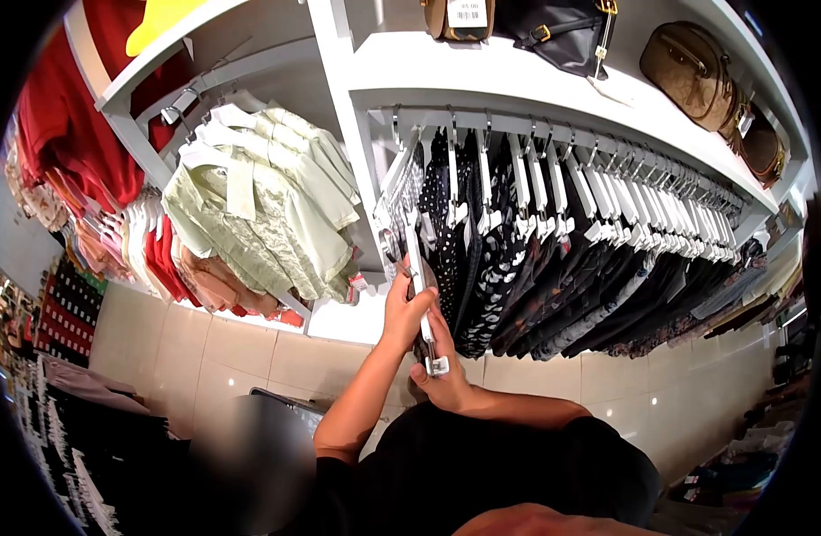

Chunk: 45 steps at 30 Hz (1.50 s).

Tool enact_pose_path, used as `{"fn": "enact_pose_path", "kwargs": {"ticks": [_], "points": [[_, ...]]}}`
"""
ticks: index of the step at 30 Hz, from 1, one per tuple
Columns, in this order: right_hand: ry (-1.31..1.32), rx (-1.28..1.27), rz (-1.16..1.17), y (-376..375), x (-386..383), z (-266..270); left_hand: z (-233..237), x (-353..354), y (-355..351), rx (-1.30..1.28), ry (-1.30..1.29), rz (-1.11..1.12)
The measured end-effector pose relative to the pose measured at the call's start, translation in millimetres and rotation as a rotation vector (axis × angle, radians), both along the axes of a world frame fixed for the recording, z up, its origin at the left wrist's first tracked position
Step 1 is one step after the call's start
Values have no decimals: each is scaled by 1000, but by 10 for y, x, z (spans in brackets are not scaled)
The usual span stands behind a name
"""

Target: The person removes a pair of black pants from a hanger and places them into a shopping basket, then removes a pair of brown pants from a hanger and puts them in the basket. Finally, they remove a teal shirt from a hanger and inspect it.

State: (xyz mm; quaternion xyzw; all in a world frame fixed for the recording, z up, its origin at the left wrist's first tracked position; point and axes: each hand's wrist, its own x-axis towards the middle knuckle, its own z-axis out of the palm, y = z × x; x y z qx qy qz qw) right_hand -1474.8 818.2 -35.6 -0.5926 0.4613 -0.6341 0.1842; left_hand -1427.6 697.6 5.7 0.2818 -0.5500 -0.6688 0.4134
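Note:
A white clip hanger (416,255) is held upright in front of me, seen nearly edge-on. My left hand (406,311) is closed around its middle, thumb along the side. Lower down, my right hand (444,380) grips the hanger near its clip end, fingers pointing up behind it. Whatever garment hangs from it is mostly hidden by my hands. Just beyond is a grey patterned garment (401,201) at the rail's left end. Black dotted garments (448,232) hang close to the right of the hanger.
A long row of white clip hangers (642,214) with dark garments fills the rail. Above, handbags (691,67) stand on a white shelf (401,62). Pale green blouses (267,196) hang left of a white upright (332,40). A blurred figure (250,464) in dark clothing is at lower left.

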Motion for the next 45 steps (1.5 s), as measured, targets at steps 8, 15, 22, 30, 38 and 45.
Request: {"fn": "enact_pose_path", "kwargs": {"ticks": [8, 15, 22, 30, 38, 45], "points": [[-22, 96, 61, -15, 38, -14, -47, 72, -20, -19, 25, -16], [18, 39, 14, -54, 69, -17, -31, 107, -39, -33, 28, 2], [-55, 124, 42, -47, 127, 22, 27, 146, -77, -15, 0, -43], [-77, 106, 82, -139, 92, 76, -24, 144, -181, -134, -72, 32], [-449, -42, 141, -400, 92, 173, 83, -88, -459, -469, -279, 22], [-387, -126, 55, -607, -9, 246, 312, -160, -583, -413, -301, -96]]}}
